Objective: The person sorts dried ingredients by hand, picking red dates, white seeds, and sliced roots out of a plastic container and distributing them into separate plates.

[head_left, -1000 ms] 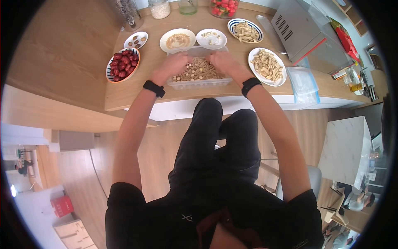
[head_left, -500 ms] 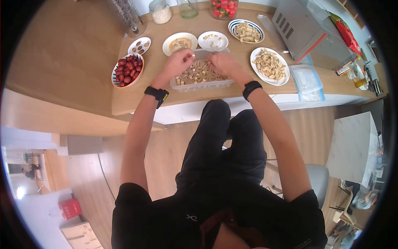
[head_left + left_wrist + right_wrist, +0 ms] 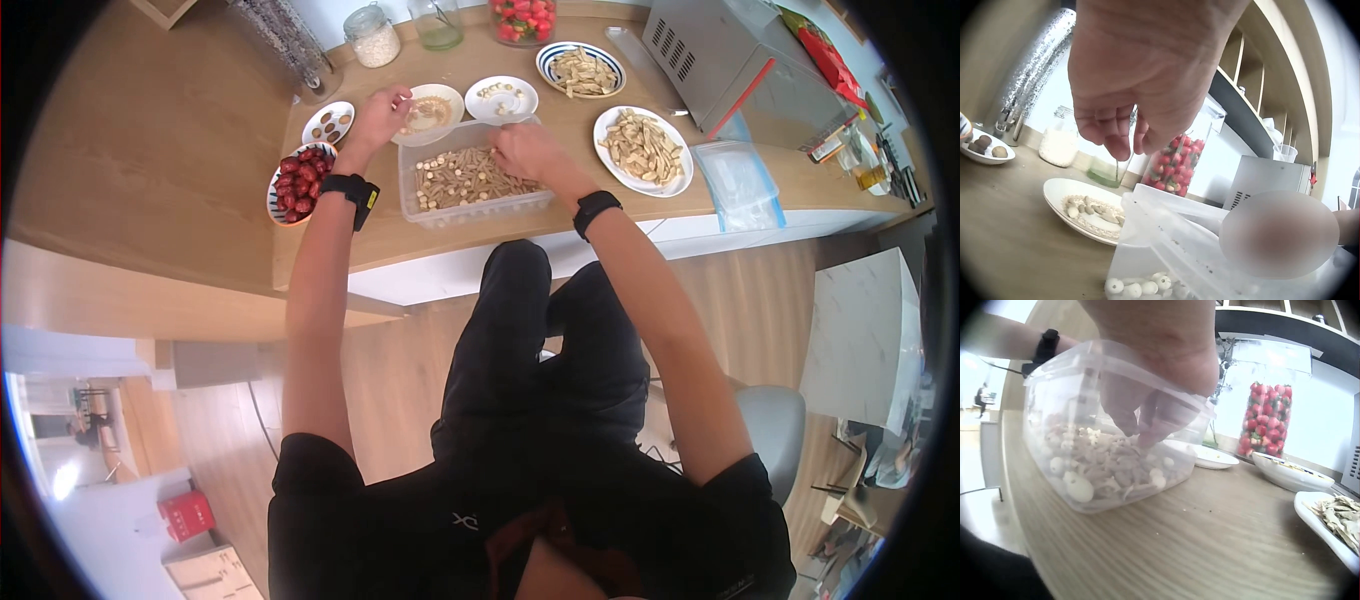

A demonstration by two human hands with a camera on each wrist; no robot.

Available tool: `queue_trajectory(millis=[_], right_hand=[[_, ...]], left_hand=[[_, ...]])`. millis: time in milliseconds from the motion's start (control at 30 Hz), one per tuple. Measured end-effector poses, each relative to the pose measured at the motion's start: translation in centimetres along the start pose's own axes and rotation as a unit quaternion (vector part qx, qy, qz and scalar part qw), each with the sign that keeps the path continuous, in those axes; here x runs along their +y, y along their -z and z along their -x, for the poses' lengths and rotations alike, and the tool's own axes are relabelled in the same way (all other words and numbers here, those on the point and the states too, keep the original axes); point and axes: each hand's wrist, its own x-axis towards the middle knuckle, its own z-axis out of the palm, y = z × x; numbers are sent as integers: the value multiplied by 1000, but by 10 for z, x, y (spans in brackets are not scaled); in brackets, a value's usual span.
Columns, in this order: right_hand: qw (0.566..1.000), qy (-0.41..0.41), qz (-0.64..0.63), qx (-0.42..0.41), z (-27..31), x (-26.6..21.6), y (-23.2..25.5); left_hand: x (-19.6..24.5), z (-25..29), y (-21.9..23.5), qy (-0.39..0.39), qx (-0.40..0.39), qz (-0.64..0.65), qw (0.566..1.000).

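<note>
A clear plastic box (image 3: 427,215) stands on the counter, with short tan sticks (image 3: 480,178) and round white seeds (image 3: 437,190) mixed inside. My right hand (image 3: 530,155) reaches over its back right part, fingertips down among the sticks. In the right wrist view, box plastic blurs these fingertips, and I cannot tell whether they pinch a piece. Left of the box, my left hand (image 3: 378,118) hovers beside a patterned cream plate (image 3: 452,118), fingers loosely curled. Nothing shows between those fingers in the left wrist view. Pale pieces (image 3: 1100,212) lie on that plate.
Left stand a bowl of red dates (image 3: 300,185) and a small plate with brown rounds (image 3: 340,112). Behind are a white seed plate (image 3: 500,112), glass jars (image 3: 373,40) and a strawberry container (image 3: 522,25). Right are two plates of pale slices (image 3: 643,150) (image 3: 584,72), zip bags (image 3: 740,185) and a grey appliance (image 3: 690,60).
My left hand has lifted out of the box and moved left, past the cream plate; half a second ago a whitish bit showed at its fingertips. My right hand stays in the box.
</note>
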Motion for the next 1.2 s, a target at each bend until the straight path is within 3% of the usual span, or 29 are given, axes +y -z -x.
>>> queue_trajectory(millis=[100, 200, 300, 367, 400, 467, 600, 667, 767, 833, 900, 967, 1033, 1100, 1167, 1200], right_hand=[[1000, -8, 6, -7, -3, -2, 0], [1000, 3, 23, -6, -2, -1, 1], [1000, -12, 18, -16, -4, 2, 6], [958, -45, -272, 80, -6, 3, 16], [959, -44, -269, 80, -11, 7, 23], [929, -145, -281, 191, -26, 21, 32], [953, -168, -192, 164, -56, 64, 28], [964, -187, -159, 103, -60, 76, 23], [956, -228, -159, 95, -56, 84, 7], [951, -234, -175, 104, -49, 76, 7], [946, -240, -187, 116, -40, 68, 9], [929, -201, -245, 190, -30, 63, 10], [922, -205, -265, 193, -19, 56, 17], [914, -211, -284, 200, -10, 44, 26], [918, -157, -290, 220, -3, 29, 32], [917, -162, -291, 218, 1, 23, 36]], left_hand=[[-20, 0, -1, 19, -16, -17, 1000], [-71, -12, -22, 33, -68, -60, 995], [-61, -13, -25, 33, -127, -98, 986], [-50, -11, -28, 36, -148, -117, 981], [-45, -11, -28, 28, -146, -125, 981], [-40, -10, -29, 27, -143, -133, 980], [-42, -12, -29, 9, -135, -151, 979], [-39, -18, -26, 13, -126, -147, 981], [-32, -26, -21, 13, -94, -55, 994], [-22, -42, -18, -67, -100, 19, 993], [2, -58, -17, -39, -119, 35, 992], [23, -68, -25, -12, -136, 52, 989], [40, -76, -36, 44, -145, 198, 968], [28, -92, -65, 34, -161, 213, 963], [25, -94, -85, 26, -180, 226, 957], [25, -90, -92, -31, -145, 183, 972]])
